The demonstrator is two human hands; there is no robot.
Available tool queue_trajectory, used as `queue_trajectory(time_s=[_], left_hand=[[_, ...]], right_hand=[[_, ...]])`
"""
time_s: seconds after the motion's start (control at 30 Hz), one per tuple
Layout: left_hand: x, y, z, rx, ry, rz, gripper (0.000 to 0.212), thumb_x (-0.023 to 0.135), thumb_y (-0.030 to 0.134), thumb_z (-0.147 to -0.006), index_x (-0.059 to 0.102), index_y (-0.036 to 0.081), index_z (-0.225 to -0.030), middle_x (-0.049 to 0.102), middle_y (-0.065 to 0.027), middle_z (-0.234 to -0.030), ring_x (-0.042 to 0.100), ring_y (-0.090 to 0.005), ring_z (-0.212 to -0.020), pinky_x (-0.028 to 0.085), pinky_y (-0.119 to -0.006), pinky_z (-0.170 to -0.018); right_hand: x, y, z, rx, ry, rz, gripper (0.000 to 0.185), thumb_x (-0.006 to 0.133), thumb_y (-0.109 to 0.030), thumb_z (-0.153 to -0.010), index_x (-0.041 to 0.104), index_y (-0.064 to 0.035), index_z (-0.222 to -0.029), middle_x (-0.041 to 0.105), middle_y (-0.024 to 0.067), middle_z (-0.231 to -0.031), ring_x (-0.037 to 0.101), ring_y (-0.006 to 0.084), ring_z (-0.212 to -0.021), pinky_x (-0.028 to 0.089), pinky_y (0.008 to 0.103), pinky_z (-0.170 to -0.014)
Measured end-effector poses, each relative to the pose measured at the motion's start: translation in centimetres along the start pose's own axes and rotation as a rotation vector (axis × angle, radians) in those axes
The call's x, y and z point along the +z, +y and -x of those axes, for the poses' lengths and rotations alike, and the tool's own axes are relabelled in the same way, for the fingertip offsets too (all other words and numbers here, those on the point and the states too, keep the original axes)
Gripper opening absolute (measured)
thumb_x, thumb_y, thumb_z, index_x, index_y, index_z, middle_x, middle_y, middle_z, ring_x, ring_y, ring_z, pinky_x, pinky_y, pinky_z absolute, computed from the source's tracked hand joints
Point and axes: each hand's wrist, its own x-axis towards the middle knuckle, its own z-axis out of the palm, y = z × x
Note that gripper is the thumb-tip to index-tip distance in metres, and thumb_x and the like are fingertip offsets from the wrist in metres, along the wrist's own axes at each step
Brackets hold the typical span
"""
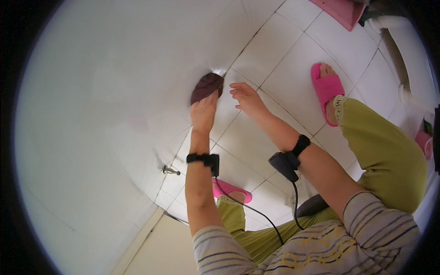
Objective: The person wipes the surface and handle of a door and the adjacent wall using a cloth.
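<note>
My left hand (202, 111) presses a dark maroon cloth (207, 86) flat against a smooth white surface (113, 86), close to the line where it meets the tiled floor. Part of the cloth bunches in folds ahead of my fingers. My right hand (248, 98) hangs just to the right of the cloth, its fingers bent and apart, with nothing in them. A gap separates it from the cloth.
White floor tiles (288, 65) run below me. A small metal fitting (171, 171) sticks out near my left forearm. Upper right are a pink plastic container (343, 13) and a white pipe (400, 44). My feet wear pink slippers (326, 90). Black cables (254, 208) trail from both forearm straps.
</note>
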Motion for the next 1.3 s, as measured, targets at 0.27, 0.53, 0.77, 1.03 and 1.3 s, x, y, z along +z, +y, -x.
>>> queue_trajectory(time_s=[0.27, 0.53, 0.77, 1.03, 1.3], left_hand=[[-23.7, -1.7, -7.5, -0.240, 0.807, -0.297, 0.050, 0.075, 0.031, -0.078, 0.064, 0.025, -0.126, 0.060, -0.0095, -0.119, 0.055, -0.0337, -0.114, 0.041, -0.053, -0.097], [-16.7, 0.4, -14.5, 0.056, 0.536, -0.024, 0.049, 0.063, 0.019, -0.085, 0.056, 0.021, -0.133, 0.063, -0.0090, -0.116, 0.062, -0.0326, -0.105, 0.049, -0.048, -0.090], [-11.6, 2.1, -16.4, 0.228, 0.116, -0.151, 0.056, 0.059, 0.015, -0.084, 0.047, 0.018, -0.139, 0.059, 0.0081, -0.113, 0.062, -0.0095, -0.088, 0.053, -0.028, -0.070], [-28.5, -0.8, -21.1, -0.046, 0.688, -0.190, 0.049, 0.067, 0.030, -0.086, 0.056, 0.028, -0.134, 0.061, -0.0043, -0.128, 0.062, -0.0273, -0.097, 0.050, -0.040, -0.082], [-33.0, -1.7, -20.0, -0.114, 0.668, 0.078, 0.047, 0.046, 0.034, -0.097, 0.052, 0.007, -0.136, 0.056, -0.0231, -0.126, 0.053, -0.0377, -0.109, 0.035, -0.047, -0.098]], right_hand=[[1.3, -11.7, 2.5, -0.423, 0.100, -0.273, 0.021, 0.050, -0.012, -0.097, 0.055, -0.0045, -0.116, 0.062, 0.0079, -0.105, 0.057, 0.0153, -0.097, 0.048, 0.0285, -0.079], [-2.3, -15.8, 0.6, -0.564, 0.356, -0.335, 0.011, 0.051, -0.010, -0.097, 0.054, -0.0041, -0.105, 0.061, 0.0047, -0.096, 0.056, 0.0132, -0.087, 0.047, 0.0284, -0.076], [-4.1, -15.2, -1.7, -0.325, 0.379, -0.223, 0.011, 0.053, -0.013, -0.097, 0.056, -0.0029, -0.099, 0.063, 0.0058, -0.095, 0.057, 0.0135, -0.086, 0.047, 0.0291, -0.076], [-2.5, -22.5, 1.2, -0.577, -0.005, -0.431, 0.020, 0.038, -0.014, -0.104, 0.055, -0.0049, -0.110, 0.061, 0.0040, -0.108, 0.059, 0.0148, -0.102, 0.051, 0.0314, -0.085], [0.2, -28.3, 5.3, -0.795, -0.148, -0.304, 0.036, 0.039, -0.019, -0.105, 0.041, 0.0002, -0.136, 0.050, 0.0086, -0.129, 0.050, 0.0158, -0.116, 0.042, 0.0327, -0.100]])
